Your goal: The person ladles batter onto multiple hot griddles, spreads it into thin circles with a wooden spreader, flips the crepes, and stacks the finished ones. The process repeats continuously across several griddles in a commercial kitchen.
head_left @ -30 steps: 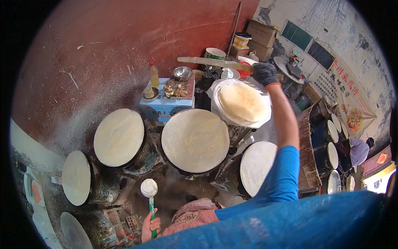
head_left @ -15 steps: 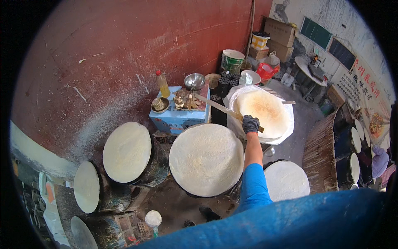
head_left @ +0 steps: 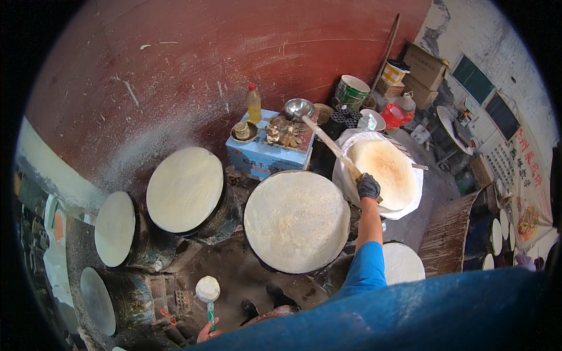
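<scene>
My right hand (head_left: 369, 187), in a dark glove, is closed around the near end of a long flat wooden spatula (head_left: 331, 142). The spatula slants up and left, across the edge of a large round flatbread (head_left: 383, 172) with a browned middle. White sheeting (head_left: 410, 206) lies under that bread. At the lower edge, my bare left hand (head_left: 208, 331) grips the green handle of a scoop (head_left: 208, 290) whose round head is covered in something white. Between the hands, a pale round of batter (head_left: 295, 222) covers a big griddle. Whether the spatula touches the bread, I cannot tell.
More round griddles with pale tops stand left (head_left: 185, 190), (head_left: 115, 229) and beside my right arm (head_left: 403, 263). Behind the middle one, a blue box (head_left: 266, 161) carries an oil bottle (head_left: 253, 106) and a metal bowl (head_left: 299, 109). Buckets (head_left: 352, 90) and cartons (head_left: 424, 64) line the wall.
The view has shifted and tilted. My left hand has come into sight on the scoop's handle. My right hand still holds the spatula by the flatbread.
</scene>
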Demonstrator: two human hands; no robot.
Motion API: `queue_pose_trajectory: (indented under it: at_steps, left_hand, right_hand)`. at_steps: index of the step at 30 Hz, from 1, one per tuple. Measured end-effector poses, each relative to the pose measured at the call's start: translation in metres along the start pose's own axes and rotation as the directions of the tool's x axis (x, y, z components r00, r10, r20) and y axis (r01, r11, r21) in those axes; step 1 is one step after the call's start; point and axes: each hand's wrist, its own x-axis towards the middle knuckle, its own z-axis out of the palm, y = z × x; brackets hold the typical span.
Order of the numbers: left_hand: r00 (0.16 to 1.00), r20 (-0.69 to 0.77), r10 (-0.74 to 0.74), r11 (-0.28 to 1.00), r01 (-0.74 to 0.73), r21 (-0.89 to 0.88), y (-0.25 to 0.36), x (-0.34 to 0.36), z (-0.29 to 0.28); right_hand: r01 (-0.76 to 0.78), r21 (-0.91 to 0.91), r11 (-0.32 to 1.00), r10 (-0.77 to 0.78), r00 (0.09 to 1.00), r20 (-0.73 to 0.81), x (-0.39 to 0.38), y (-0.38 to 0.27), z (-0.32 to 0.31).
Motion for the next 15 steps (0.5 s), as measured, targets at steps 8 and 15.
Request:
queue_pose_trajectory:
  at_steps: [8,15]
  left_hand:
    - [0.974,0.005,0.225,0.974,-0.225,0.022,-0.043,-0.051,0.009]
    - [0.931,0.112,0.346,0.826,-0.246,-0.507,-0.06,-0.111,-0.051]
  right_hand:
    - [0.152,0.134,0.979,-0.12,0.967,-0.225,-0.011,-0.033,0.022]
    - [0.367,0.446,0.816,-0.358,0.927,-0.11,-0.098,-0.226,0.032]
